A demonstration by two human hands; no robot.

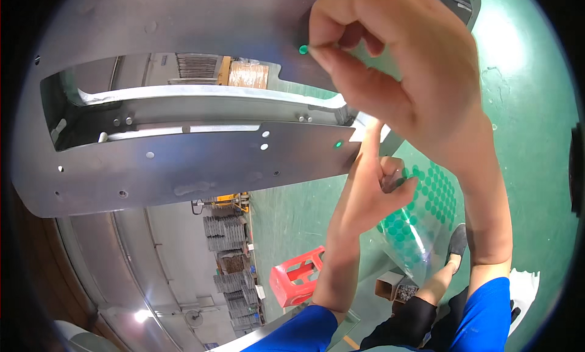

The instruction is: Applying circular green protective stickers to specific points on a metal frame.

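Observation:
My right hand (pixel 408 66) is raised at the upper right, thumb and forefinger pinched at the edge of a small green round sticker (pixel 303 49). That sticker is right against the face of a grey metal panel (pixel 213 154); I cannot tell whether it touches. Lower down, my left hand (pixel 381 184) has fingers curled on a clear sheet (pixel 420 245) of green round stickers, which hangs behind it. Its forefinger stretches up to the panel's edge. Another green dot (pixel 339 144) shows on the panel's lower strip, near that finger.
A long slot through the panel shows a pale metal flange (pixel 213 94) behind. Several small holes dot the panel. Below are a red plastic stool (pixel 297 278), an open cardboard box (pixel 387 286) and my shoe (pixel 457 239) on the green floor. Stacked grey parts (pixel 225 235) stand farther off.

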